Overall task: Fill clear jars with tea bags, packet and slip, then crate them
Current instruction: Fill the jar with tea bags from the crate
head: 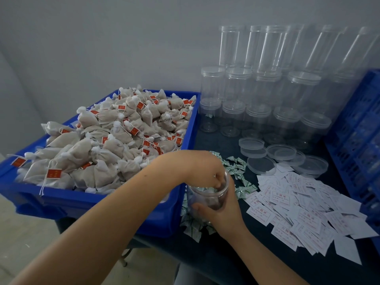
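Head cam view, so you're looking down at my two hands over a dark table [257, 264]. My right hand [224, 210] is wrapped round the jar [207, 194], thumb across the front and fingers curled behind it, holding it just off the bin's [98, 204] near right corner, over some scattered packets. The jar is clear plastic, round, wide-mouthed, no lid on, and you can see brownish tea bag stuff plus a bit of green-and-white packet through the wall. My left hand [205, 171] sits on top with the fingertips bent down into the mouth; can't tell if they're pinching anything, it's blurry in there. The blue bin is heaped with tea bags [115, 140], off-white mesh pouches with strings and little red tags, way too many to count. Packets [236, 167] are small green-and-white sachets strewn beside and under the jar, a couple dozen maybe, can't get an exact number. Slips [298, 212] are white cards with red print, fanned out in a loose pile to the right, dozens of them. Loose lids [281, 157]: I count about six clear discs, some overlapping. Empty jars [257, 89] are stacked in three tiers against the wall, about five visible per tier, back ones blur together. One blue crate [357, 130] stands at the right edge.
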### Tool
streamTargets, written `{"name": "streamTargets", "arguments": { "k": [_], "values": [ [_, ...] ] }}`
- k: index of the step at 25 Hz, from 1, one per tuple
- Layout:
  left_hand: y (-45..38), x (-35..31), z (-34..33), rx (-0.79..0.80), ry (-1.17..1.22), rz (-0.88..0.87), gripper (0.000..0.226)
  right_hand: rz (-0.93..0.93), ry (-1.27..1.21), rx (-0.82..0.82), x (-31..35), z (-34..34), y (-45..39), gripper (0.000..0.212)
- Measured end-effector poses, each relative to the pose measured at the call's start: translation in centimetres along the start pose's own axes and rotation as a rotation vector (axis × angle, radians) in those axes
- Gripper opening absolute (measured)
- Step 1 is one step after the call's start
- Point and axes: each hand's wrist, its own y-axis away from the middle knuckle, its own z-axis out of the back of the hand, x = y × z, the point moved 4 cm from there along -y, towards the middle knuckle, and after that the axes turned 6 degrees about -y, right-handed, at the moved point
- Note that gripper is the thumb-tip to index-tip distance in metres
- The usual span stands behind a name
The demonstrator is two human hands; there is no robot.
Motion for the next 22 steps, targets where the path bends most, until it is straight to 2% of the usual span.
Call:
{"name": "streamTargets", "arguments": {
  "k": [3,6,9,11,13,15,18,22],
  "values": [
    [2.6,1.8,1.8,-0.253,0.137,0.033,0.021,-0.008,0.015,-0.011,0.2,0.1,0.4,0.085],
    [5.1,5.2,1.7,-0.54,0.207,0.152,0.015,-0.014,0.033,-0.022,0.3,0.2,0.6,0.088],
    [6.5,8.2,-0.8,-0.658,0.164,0.327,0.015,-0.032,0.046,-0.013,0.3,0.1,0.6,0.092],
    [6.3,9.4,-3.0,-0.621,0.141,0.403,0.02,-0.033,0.053,-0.013,0.3,0.1,0.6,0.093],
    [5.6,10.0,-5.1,-0.507,0.129,0.439,0.031,-0.028,0.065,-0.014,0.4,0.0,0.6,0.092],
    [4.5,10.1,-6.2,-0.398,0.101,0.42,0.037,-0.027,0.075,-0.025,0.3,0.1,0.6,0.09],
    [3.2,9.7,-6.6,-0.319,0.056,0.378,0.035,-0.029,0.084,-0.039,0.2,0.1,0.6,0.089],
    [2.4,9.4,-7.1,-0.208,-0.156,0.349,0.04,-0.033,0.093,-0.048,0.1,0.1,0.6,0.089]
  ]
}}
